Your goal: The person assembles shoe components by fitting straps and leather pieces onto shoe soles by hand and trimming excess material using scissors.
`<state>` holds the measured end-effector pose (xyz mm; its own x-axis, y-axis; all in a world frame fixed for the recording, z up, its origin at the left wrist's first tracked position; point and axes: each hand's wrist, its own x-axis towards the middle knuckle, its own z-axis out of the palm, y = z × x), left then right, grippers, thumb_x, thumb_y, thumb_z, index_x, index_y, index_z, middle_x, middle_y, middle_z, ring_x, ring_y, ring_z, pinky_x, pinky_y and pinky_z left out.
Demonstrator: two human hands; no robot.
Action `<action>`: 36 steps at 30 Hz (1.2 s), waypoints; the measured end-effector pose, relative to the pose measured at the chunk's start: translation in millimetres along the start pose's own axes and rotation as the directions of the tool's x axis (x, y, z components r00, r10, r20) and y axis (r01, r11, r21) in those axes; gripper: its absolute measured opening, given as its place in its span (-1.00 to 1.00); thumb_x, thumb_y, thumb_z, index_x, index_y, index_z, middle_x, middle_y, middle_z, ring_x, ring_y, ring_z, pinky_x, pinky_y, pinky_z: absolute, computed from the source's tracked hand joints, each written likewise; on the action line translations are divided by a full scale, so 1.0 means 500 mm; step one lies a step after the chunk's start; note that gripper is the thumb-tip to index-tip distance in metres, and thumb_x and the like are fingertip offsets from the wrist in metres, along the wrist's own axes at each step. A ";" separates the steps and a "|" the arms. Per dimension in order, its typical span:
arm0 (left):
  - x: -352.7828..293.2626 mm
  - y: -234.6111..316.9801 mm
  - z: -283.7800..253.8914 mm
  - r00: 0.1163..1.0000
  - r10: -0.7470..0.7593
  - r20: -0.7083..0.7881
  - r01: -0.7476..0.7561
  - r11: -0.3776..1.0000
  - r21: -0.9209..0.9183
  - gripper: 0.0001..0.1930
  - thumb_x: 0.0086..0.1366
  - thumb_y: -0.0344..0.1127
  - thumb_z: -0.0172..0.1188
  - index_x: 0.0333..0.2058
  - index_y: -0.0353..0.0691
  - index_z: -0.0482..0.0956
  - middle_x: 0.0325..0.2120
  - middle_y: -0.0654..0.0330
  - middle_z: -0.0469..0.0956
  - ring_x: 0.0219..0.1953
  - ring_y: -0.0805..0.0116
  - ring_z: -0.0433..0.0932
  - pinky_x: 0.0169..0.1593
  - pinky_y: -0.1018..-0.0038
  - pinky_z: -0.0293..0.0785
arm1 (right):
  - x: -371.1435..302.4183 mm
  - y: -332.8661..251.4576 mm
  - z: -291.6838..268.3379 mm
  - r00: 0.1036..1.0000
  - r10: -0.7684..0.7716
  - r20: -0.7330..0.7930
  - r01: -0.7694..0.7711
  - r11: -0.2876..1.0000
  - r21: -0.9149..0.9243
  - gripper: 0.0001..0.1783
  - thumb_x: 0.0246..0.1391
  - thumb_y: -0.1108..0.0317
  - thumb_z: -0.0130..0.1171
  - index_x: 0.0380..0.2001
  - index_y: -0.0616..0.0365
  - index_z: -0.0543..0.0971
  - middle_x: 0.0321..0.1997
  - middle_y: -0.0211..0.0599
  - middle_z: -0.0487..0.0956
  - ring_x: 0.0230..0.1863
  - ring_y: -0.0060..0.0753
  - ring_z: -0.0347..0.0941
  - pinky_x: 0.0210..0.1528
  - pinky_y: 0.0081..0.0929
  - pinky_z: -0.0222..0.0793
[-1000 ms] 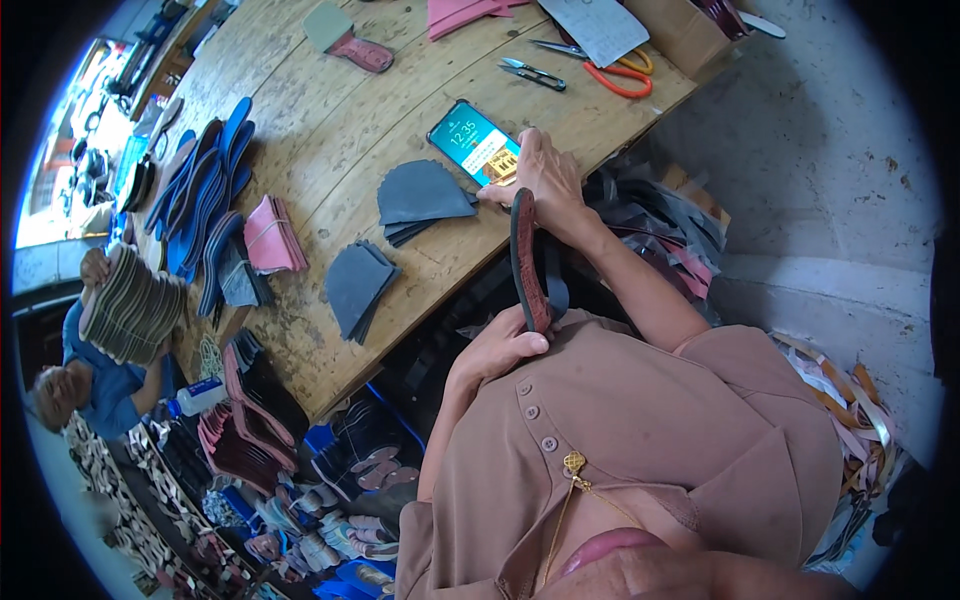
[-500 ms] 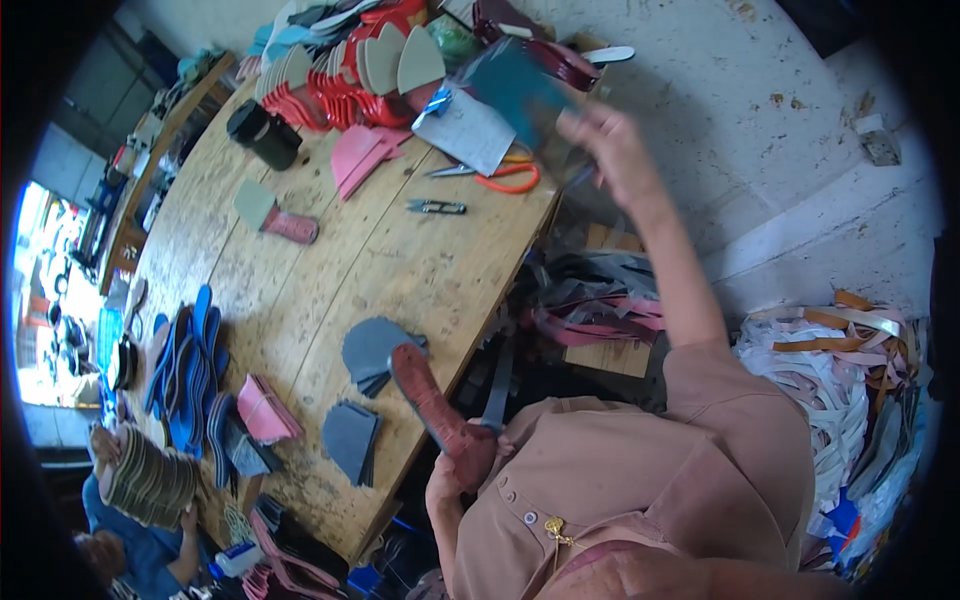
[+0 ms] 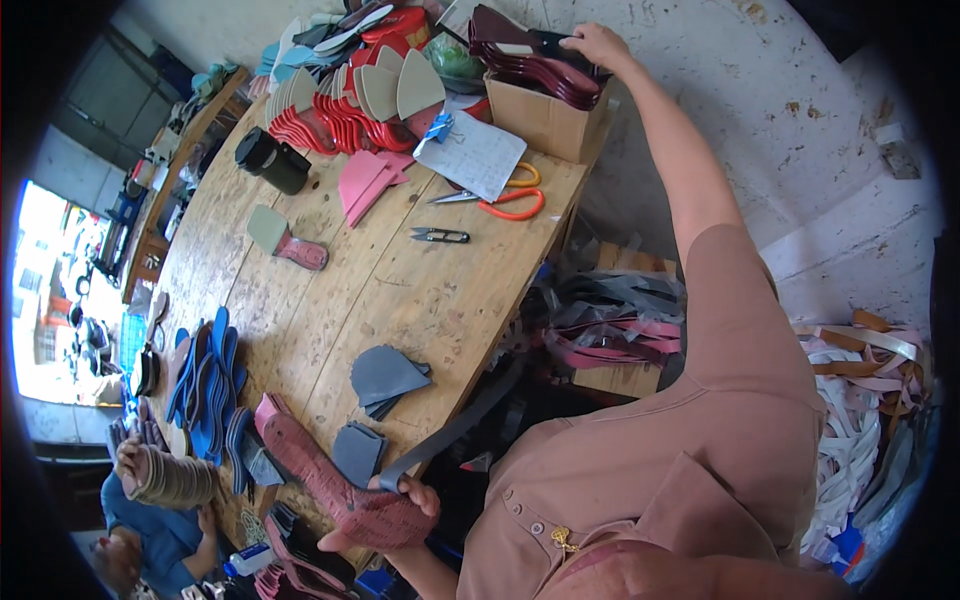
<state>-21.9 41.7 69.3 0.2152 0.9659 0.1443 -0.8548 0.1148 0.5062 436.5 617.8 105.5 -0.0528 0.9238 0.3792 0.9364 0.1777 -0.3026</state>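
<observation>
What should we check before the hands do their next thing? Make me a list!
1. Left hand grips the reddish shoe sole: ok.
2. Grey strap also pinched under that hand: ok.
3. Right hand touches the dark red pieces in the cardboard box: ok.
4. Right hand has actually grasped a piece: cannot tell.
5. Orange scissors and small snips lie away from both hands: ok.
6. Bare wood free on the wooden table: ok.
</observation>
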 end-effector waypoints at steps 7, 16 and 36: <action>0.101 -0.017 -0.038 0.990 -0.111 -0.086 0.107 0.993 -0.045 0.09 -0.24 0.64 0.10 0.08 -0.18 0.38 -0.02 -0.02 0.39 0.01 0.02 0.39 -0.02 0.20 0.39 | -0.263 -0.162 -0.085 0.913 -0.022 -0.408 0.232 0.850 0.472 -0.56 0.20 -0.01 0.07 -0.23 0.20 0.60 -0.32 -0.33 0.63 -0.31 -0.52 0.52 -0.20 -0.46 0.42; 0.193 0.037 0.142 0.875 -0.209 -0.437 0.484 0.358 0.798 -0.23 0.04 0.22 0.24 -0.02 -0.42 0.49 -0.31 0.17 0.54 -0.20 0.37 0.49 -0.08 0.47 0.38 | -0.820 -0.579 -0.050 0.550 -0.587 0.594 -0.742 -0.018 0.670 -0.50 0.30 0.07 -0.06 0.00 0.35 0.49 -0.18 -0.28 0.61 -0.15 -0.41 0.56 0.01 -0.44 0.43; 0.124 0.025 0.146 0.901 -0.350 -0.257 0.171 -0.260 0.950 -0.13 -0.33 0.10 0.49 -0.05 -0.40 0.50 -0.14 -0.09 0.55 -0.01 -0.01 0.47 0.11 0.26 0.33 | -0.861 -0.498 -0.120 0.579 -0.420 0.698 -0.810 -0.200 0.552 -0.53 0.13 0.26 0.23 0.03 0.22 0.36 -0.08 -0.20 0.55 -0.06 -0.36 0.53 0.04 -0.31 0.49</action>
<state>15.5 86.2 146.6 0.3713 0.8896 -0.2660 0.7076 -0.0856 0.7014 247.0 155.6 70.3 -0.6665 0.6974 -0.2636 -0.3359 -0.5966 -0.7288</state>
